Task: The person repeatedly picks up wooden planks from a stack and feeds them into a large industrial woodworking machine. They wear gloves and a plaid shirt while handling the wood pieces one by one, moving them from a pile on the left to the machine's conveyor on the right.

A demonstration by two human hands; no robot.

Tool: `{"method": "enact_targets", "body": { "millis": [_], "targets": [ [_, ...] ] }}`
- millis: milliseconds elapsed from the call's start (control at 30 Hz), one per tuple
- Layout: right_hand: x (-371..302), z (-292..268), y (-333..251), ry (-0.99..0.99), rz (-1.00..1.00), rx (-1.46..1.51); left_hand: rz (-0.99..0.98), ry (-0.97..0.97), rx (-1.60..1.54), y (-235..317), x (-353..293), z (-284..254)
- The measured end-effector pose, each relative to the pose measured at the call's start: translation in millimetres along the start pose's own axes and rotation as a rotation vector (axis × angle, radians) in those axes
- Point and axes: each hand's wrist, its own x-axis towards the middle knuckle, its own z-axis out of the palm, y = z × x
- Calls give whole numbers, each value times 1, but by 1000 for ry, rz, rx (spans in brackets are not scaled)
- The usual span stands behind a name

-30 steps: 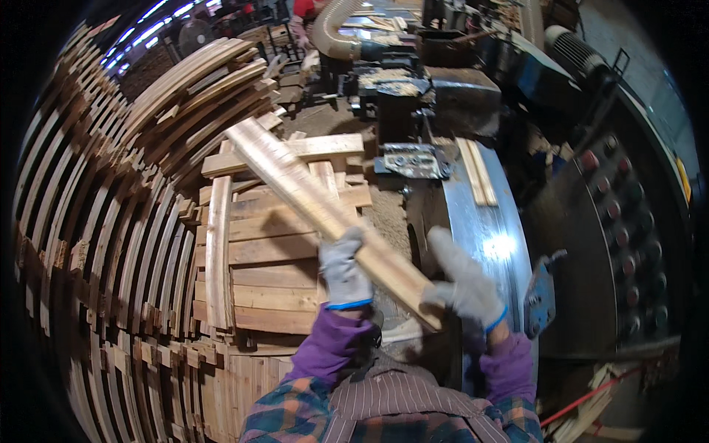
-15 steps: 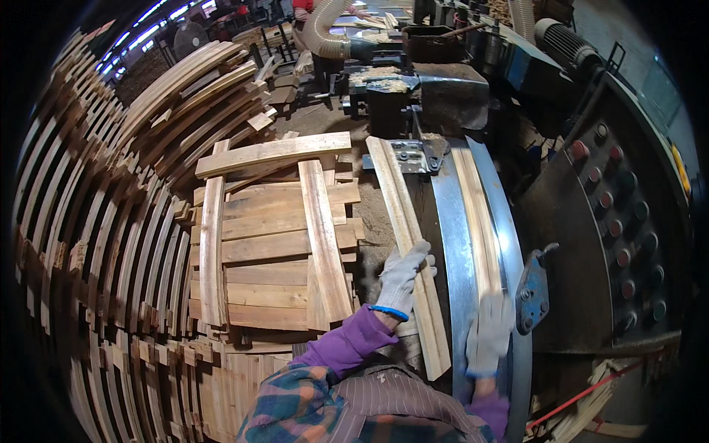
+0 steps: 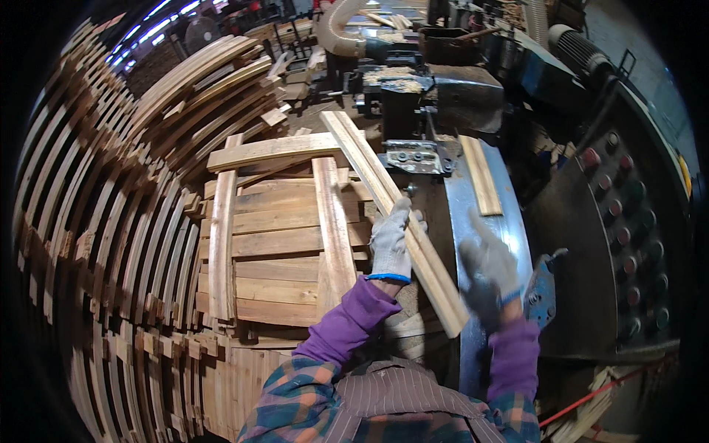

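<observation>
My left hand (image 3: 390,247), in a white knit glove with a blue cuff, grips a long grooved wooden strip (image 3: 362,159) near its middle. The strip slants from the stacked boards toward the shiny metal feed table (image 3: 473,362). My right hand (image 3: 495,266), gloved too and blurred by motion, is over that table with its fingers stretched out and nothing visible in them. Beyond its fingers a second wooden strip (image 3: 481,177) lies along the table, its near end apart from the hand. A metal bracket (image 3: 415,156) is beside the table's far end.
Layered boards (image 3: 277,240) with crosspieces stand left of the feed table. Tall stacks of wooden strips (image 3: 96,221) fill the far left. A control panel (image 3: 628,229) with several buttons flanks the right. Ahead are the machine housing (image 3: 465,96) and a ribbed hose (image 3: 340,29).
The strip on the feed table has slid forward, away from me. My right hand has come off it and shifted forward. My left hand has raised its strip, the far end swinging left.
</observation>
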Motion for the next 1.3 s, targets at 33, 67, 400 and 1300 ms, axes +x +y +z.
{"method": "enact_targets", "body": {
  "millis": [33,67,400,1300],
  "targets": [
    [-40,1,-40,-108,-22,38,106,9,-30,-5,-5,8],
    [-77,2,-46,-74,-133,-212,9,-40,-192,-13,-7,17],
    [-271,39,-17,56,682,-528,252,213,-141,52,112,-95],
    [-82,21,-83,-137,-488,-471,359,-77,-54,-3,-28,-64]
  ]
}}
